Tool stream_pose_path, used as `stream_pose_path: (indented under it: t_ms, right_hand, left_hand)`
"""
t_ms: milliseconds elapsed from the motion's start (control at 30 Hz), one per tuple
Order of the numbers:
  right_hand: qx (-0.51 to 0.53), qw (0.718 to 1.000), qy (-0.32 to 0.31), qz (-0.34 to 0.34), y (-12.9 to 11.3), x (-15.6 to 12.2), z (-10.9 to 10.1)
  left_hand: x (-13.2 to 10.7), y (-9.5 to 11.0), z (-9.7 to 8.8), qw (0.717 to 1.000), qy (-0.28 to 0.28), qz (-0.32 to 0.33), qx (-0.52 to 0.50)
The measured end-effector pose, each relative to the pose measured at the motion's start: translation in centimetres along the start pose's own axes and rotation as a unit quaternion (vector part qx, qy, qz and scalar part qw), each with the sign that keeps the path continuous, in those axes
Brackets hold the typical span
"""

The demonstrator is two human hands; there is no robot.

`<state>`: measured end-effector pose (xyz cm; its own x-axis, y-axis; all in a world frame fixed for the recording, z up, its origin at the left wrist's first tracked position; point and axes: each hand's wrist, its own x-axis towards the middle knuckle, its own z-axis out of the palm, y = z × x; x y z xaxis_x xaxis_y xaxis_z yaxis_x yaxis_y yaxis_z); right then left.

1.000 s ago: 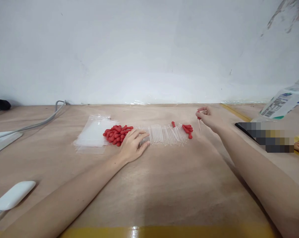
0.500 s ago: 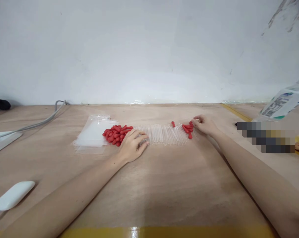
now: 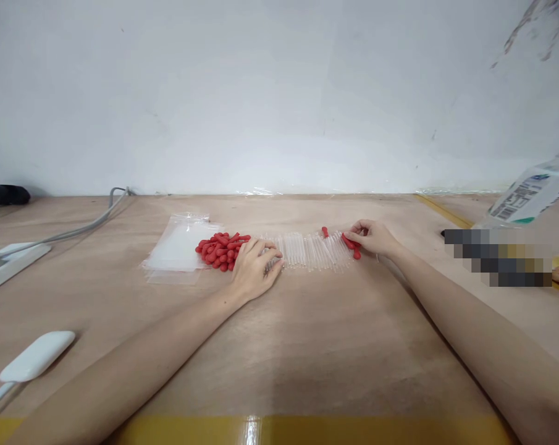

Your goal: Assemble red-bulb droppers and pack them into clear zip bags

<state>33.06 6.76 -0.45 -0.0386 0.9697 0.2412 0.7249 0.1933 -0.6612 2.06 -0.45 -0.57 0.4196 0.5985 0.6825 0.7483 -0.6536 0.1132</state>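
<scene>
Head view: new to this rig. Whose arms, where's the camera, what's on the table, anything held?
No machine: a head-worn camera looks down at one person's bare arms. The left hand lies palm down on a row of thin clear plastic tubes, beside a pile of red rubber bulbs and a stack of clear plastic bags. The right hand touches a few red bulbs at the row's other end; whether it grips one is unclear. All lies on a light wooden table.
</scene>
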Motion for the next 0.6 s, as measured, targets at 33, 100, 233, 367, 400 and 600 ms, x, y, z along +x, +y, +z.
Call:
stream_pose_path:
  t_ms: [33, 100, 233, 367, 400, 600]
  right_hand:
    - [0.019, 1.000, -0.004, 0.000, 0.2, 0.0, 0.2]
    - [0.052, 0.999, -0.009, -0.003, 0.7, 0.1, 0.6]
    - [0.100, 0.995, 0.022, -0.019, 1.9, 0.6, 1.2]
    - [0.159, 0.987, -0.002, -0.031, 2.3, 0.9, 1.6]
    - [0.172, 0.985, 0.001, -0.028, 2.2, 1.0, 1.7]
    - [0.155, 0.984, 0.077, -0.044, 1.1, 0.9, 1.2]
  left_hand:
    - [0.0, 0.0, 0.0, 1.000, -0.001, 0.001, -0.001]
    - [-0.1, 0.0, -0.1, 1.000, -0.001, 0.005, -0.003]
    - [-0.1, 0.0, -0.1, 1.000, -0.002, 0.009, -0.004]
    - [-0.1, 0.0, -0.1, 1.000, 0.002, 0.009, -0.008]
    - [-0.1, 0.0, -0.1, 1.000, 0.003, 0.009, -0.009]
    - [-0.2, -0.1, -0.1, 1.000, -0.004, 0.013, -0.009]
